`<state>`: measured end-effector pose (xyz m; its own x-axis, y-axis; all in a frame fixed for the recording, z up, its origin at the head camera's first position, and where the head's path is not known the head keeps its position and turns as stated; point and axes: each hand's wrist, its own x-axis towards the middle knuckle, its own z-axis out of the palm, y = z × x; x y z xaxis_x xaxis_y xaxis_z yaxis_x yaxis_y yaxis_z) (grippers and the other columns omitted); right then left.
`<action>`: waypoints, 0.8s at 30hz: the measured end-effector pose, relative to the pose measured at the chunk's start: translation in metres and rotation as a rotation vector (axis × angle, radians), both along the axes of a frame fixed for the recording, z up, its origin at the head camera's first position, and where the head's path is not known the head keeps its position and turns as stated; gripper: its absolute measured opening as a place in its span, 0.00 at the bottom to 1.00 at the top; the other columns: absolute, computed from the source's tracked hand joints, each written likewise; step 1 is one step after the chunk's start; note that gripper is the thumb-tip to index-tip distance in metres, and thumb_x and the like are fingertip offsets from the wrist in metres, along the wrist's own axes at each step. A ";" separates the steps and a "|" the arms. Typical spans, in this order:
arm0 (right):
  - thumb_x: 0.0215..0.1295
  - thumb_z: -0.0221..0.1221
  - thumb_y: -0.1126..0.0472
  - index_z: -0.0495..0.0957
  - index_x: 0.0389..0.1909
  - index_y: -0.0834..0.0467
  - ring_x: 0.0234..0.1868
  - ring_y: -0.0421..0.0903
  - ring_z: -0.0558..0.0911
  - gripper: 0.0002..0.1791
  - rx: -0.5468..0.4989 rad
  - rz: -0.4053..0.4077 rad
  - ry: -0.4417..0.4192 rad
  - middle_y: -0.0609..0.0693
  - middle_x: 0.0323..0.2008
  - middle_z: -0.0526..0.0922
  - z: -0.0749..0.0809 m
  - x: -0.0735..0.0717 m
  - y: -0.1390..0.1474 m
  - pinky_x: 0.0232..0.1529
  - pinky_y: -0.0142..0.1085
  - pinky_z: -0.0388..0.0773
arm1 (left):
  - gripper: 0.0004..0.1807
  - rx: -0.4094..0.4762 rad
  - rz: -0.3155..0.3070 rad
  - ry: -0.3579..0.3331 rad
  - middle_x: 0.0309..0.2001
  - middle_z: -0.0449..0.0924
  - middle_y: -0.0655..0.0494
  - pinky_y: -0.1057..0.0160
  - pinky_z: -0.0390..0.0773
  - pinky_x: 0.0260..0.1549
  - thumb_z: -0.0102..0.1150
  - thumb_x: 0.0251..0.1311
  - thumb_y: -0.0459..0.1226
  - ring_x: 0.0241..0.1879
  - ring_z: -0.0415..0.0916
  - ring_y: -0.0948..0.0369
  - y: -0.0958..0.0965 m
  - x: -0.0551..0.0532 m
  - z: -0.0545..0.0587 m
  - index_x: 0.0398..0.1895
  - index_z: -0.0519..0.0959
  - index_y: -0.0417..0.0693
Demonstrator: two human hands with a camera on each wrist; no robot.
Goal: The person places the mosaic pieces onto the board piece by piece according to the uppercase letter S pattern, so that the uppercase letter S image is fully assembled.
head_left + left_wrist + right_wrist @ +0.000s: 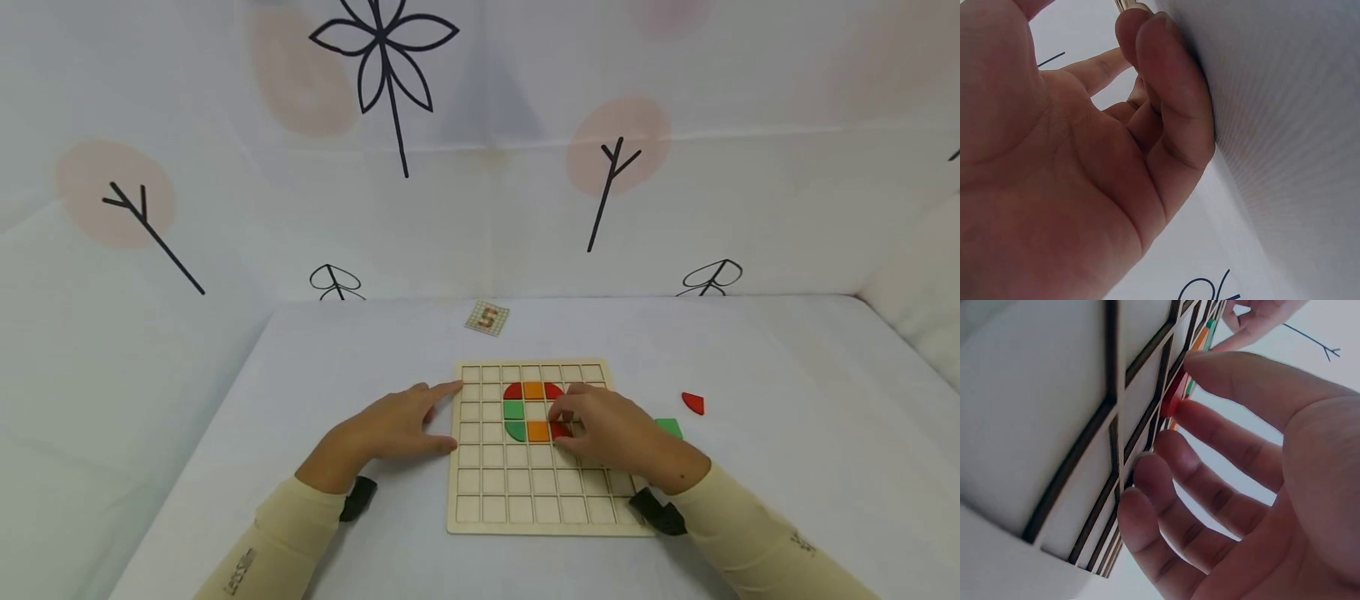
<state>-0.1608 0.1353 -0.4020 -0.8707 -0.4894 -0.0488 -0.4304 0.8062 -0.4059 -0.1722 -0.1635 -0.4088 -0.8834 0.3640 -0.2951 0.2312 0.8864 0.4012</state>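
Note:
A pale wooden grid board (491, 507) lies flat on the white table. My left hand (390, 427) is at its left edge, index fingertip near the upper part and thumb tip lower down; the other fingers bend beneath the palm. Over the board, my right hand (618, 433) pinches a red quarter-circle tile (1174, 394) between thumb and index finger, right at the cell beside the lower orange tile (538, 431). Around it sit an upper orange tile (533, 390), two red quarter-circles, a green square (513, 409) and a green quarter-circle (515, 430).
A small pattern card (487, 317) with a coloured figure lies behind the board. To the right are a loose red quarter-circle (693, 403) and a green piece (669, 427), partly hidden by the right wrist. A printed white cloth (487, 208) hangs behind the table.

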 end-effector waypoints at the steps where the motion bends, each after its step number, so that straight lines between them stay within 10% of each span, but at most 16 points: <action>1: 0.56 0.72 0.57 0.86 0.40 0.51 0.33 0.39 0.72 0.10 0.001 0.004 0.002 0.42 0.34 0.77 0.000 0.000 0.000 0.36 0.33 0.72 | 0.45 -0.002 -0.001 0.001 0.35 0.70 0.57 0.60 0.66 0.31 0.68 0.57 0.55 0.32 0.68 0.61 0.000 0.000 0.001 0.77 0.59 0.68; 24: 0.58 0.71 0.58 0.86 0.40 0.49 0.38 0.39 0.75 0.09 0.006 0.007 -0.001 0.41 0.36 0.79 -0.002 -0.002 0.003 0.43 0.38 0.77 | 0.45 -0.008 0.012 0.000 0.35 0.70 0.57 0.60 0.66 0.31 0.68 0.57 0.54 0.32 0.67 0.61 0.002 0.001 0.002 0.77 0.59 0.68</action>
